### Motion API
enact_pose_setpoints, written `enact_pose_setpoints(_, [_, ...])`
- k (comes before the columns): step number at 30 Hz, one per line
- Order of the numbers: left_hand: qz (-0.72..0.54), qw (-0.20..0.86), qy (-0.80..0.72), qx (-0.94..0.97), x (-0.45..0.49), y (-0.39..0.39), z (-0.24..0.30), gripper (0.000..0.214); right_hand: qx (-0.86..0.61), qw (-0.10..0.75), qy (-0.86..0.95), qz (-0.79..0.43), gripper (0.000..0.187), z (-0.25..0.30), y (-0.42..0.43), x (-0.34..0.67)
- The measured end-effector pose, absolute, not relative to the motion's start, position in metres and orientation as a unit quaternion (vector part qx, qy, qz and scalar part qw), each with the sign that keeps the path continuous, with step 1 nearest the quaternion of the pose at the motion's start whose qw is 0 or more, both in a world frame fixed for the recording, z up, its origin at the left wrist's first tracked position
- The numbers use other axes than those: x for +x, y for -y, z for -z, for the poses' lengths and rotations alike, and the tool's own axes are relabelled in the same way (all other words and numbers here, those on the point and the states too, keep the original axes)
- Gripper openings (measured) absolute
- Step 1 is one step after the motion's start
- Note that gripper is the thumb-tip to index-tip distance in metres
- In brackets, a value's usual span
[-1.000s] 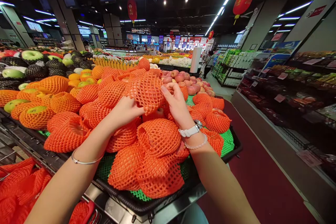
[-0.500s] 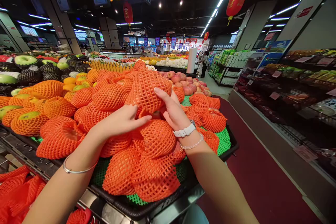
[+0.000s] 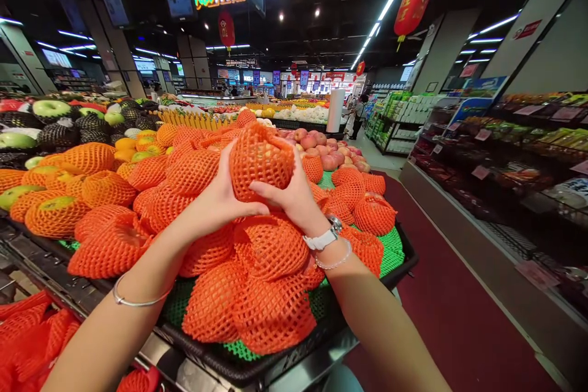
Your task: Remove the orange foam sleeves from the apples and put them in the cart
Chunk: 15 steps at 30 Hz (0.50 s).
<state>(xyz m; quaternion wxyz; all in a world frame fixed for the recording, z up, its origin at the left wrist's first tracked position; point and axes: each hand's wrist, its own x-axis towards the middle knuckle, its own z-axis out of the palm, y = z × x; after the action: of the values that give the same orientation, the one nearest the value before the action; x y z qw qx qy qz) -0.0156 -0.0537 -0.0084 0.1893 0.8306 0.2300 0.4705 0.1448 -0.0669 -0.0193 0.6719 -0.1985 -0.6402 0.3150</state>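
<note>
Between both hands is a round fruit in an orange foam net (image 3: pixel 258 156), raised just above the pile; the net hides its kind. My left hand (image 3: pixel 223 196) cups its left side and underside, thumb stretched out below it. My right hand (image 3: pixel 301 196) wraps the right side, with the thumb lying across the lower front. Beneath them are more netted fruits (image 3: pixel 272 248), heaped on a green mesh liner (image 3: pixel 392 251) in a black tray (image 3: pixel 215 364).
Bare pink apples (image 3: pixel 328 150) lie behind the pile. Yellow-green fruits in orange nets (image 3: pixel 55 217) are at left. A white bag roll (image 3: pixel 335 110) stands at the back. Packed shelves (image 3: pixel 519 159) line the right, across a dark red floor (image 3: pixel 441 312). Loose red netting (image 3: pixel 32 343) is lower left.
The netted fruit has been turned more upright between my hands. My left hand has moved up around its left side, and my right thumb has come down across its front.
</note>
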Motion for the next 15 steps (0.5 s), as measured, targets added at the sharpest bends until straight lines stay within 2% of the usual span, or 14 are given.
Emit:
enact_pose_setpoints(5, [-0.507, 0.131, -0.256, 0.813, -0.004, 0.061, 0.012, 0.095, -0.185, 0.651, 0.649, -0.346, 0.083, 0.024, 0.060, 0.145])
enact_pose_setpoints(10, [-0.433, 0.192, -0.271, 0.838, -0.002, 0.070, 0.009, 0.090, -0.213, 0.697, 0.650, -0.215, 0.076, 0.021, 0.066, 0.152])
enact_pose_setpoints(13, [-0.379, 0.212, -0.278, 0.857, -0.003, 0.074, 0.007, 0.093, -0.217, 0.709, 0.653, -0.156, 0.065, 0.018, 0.075, 0.153])
enact_pose_setpoints(15, [-0.367, 0.236, -0.265, 0.860, -0.004, 0.075, 0.006, 0.098, -0.226, 0.702, 0.662, -0.136, 0.050, 0.017, 0.079, 0.153])
